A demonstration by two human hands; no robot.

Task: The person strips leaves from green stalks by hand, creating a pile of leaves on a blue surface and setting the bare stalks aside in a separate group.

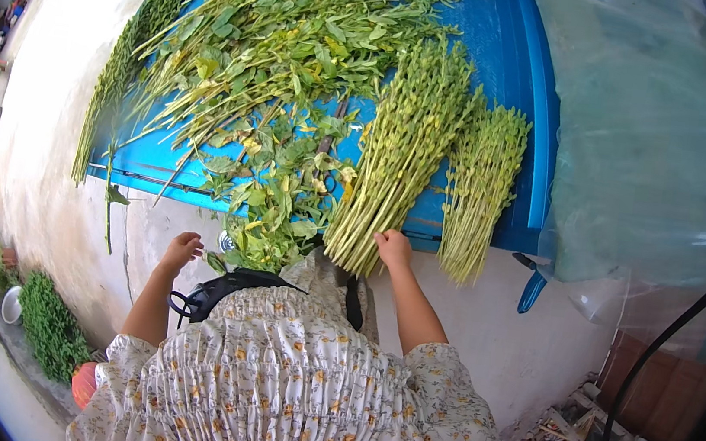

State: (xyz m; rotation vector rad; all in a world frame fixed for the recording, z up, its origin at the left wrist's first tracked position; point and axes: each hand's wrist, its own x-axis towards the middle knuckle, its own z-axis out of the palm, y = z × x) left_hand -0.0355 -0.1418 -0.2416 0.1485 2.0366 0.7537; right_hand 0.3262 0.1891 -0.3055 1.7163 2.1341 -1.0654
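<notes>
My right hand touches the lower stems of a large bundle of green podded plant stalks; whether it grips any stem is unclear. A smaller bundle of podded stalks lies to its right. My left hand is held off the front edge with its fingers partly curled and nothing seen in it. Loose picked leaves, some yellow, lie between the hands and hang over the edge. Behind them spreads a heap of leafy stalks. A dark metal tool, perhaps scissors, is partly covered by leaves.
The plants lie on a blue metal truck bed or platform. Further podded stalks stick out at its left edge. Translucent plastic sheeting hangs on the right, near a black cable. Scrap wood lies at lower right.
</notes>
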